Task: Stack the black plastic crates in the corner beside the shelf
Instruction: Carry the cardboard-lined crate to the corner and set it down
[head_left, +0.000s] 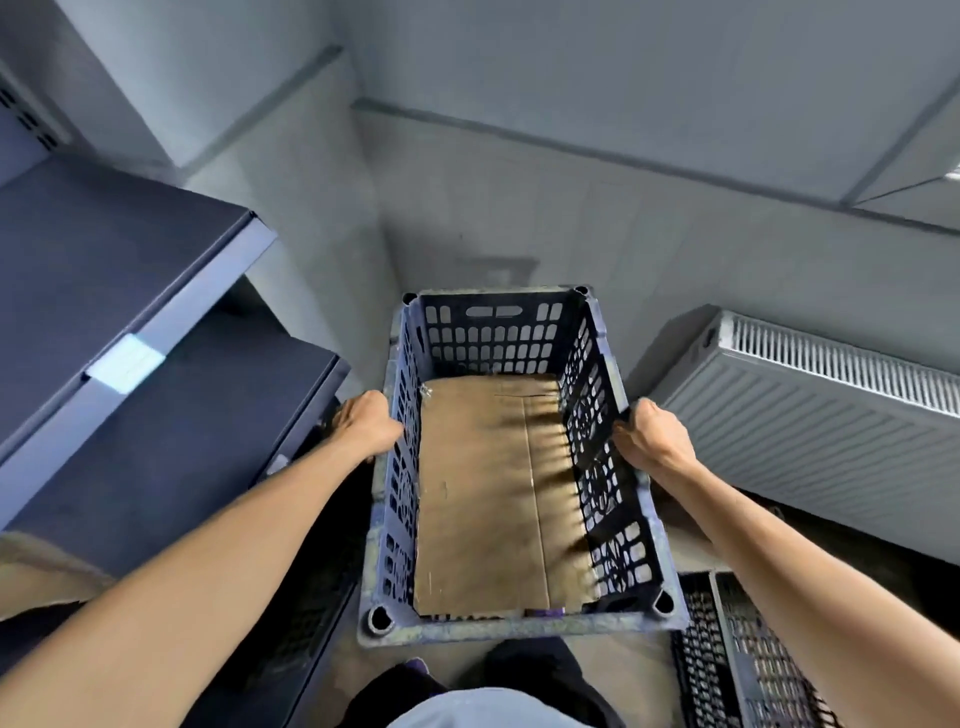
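Note:
A black plastic crate (493, 332) with slotted walls sits in front of me, its long side pointing toward the wall corner. A sheet of brown cardboard (488, 493) lines its bottom. My left hand (366, 423) grips the crate's left long rim, fingers curled over the outside. On the opposite long rim, my right hand (649, 434) holds on the same way. Another black crate (748, 660) lies low at the right, partly cut off by the frame edge.
A dark metal shelf (119, 291) with two visible boards stands at the left. A white radiator (831, 405) hangs on the wall at the right. Grey walls meet in a corner (374, 208) beyond the crate. My feet (524, 665) show below the crate.

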